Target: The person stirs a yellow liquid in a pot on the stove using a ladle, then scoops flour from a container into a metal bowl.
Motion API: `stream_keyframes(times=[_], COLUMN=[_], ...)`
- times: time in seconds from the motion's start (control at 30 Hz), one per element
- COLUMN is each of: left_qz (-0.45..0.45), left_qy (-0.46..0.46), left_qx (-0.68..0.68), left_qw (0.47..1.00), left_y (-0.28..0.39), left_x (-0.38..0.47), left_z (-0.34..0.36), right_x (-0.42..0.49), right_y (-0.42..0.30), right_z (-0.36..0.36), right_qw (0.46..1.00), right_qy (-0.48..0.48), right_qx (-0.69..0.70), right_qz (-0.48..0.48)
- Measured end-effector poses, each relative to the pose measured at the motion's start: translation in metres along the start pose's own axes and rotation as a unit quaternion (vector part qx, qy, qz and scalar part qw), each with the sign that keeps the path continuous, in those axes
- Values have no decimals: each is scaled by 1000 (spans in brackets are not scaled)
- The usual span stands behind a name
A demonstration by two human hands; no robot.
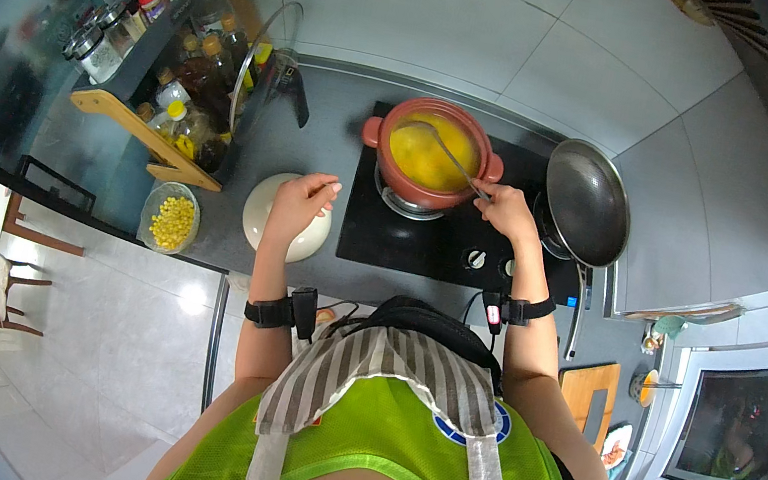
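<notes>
My right hand (507,210) is closed on the handle of a metal ladle (450,155), whose bowl end dips into yellow soup (430,161) in a reddish clay pot (393,180). The pot stands on the left burner of a black gas hob (383,244). Over a cream-coloured round lid (309,239) on the counter hovers my left hand (303,204), its fingers loosely bent; nothing shows in it, and whether it touches the lid is unclear.
A frying pan (586,203) sits on the right burner. Left are a rack (123,123) of bottles and jars, a glass lid (267,71) standing upright, and a bowl (144,221) of corn kernels. A cutting board (578,391) lies at the right.
</notes>
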State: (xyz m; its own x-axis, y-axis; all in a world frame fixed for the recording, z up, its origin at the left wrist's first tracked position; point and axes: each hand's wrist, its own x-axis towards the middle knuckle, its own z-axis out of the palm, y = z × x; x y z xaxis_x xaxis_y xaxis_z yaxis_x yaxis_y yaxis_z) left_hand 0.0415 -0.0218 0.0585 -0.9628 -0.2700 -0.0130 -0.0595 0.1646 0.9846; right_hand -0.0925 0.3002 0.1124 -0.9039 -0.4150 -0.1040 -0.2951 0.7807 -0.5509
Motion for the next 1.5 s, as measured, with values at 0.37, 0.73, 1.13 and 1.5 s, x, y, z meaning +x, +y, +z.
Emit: stream_keyframes(times=[0.37, 0.73, 1.13, 1.5], left_qz=[-10, -14, -13, 0], left_qy=[-14, -27, 8, 20], left_qx=[-13, 0, -12, -5], left_qw=[1000, 1000, 1000, 1000], left_y=[3, 5, 4, 4], left_x=[6, 5, -4, -4], left_z=[10, 10, 5, 3], right_x=[-3, -4, -6, -34], right_y=[-6, -14, 15, 31], right_z=[-16, -51, -28, -9], right_qw=[990, 950, 866, 900], right_qy=[-55, -219, -254, -106], right_qx=[17, 149, 378, 391], right_qz=[132, 165, 206, 163])
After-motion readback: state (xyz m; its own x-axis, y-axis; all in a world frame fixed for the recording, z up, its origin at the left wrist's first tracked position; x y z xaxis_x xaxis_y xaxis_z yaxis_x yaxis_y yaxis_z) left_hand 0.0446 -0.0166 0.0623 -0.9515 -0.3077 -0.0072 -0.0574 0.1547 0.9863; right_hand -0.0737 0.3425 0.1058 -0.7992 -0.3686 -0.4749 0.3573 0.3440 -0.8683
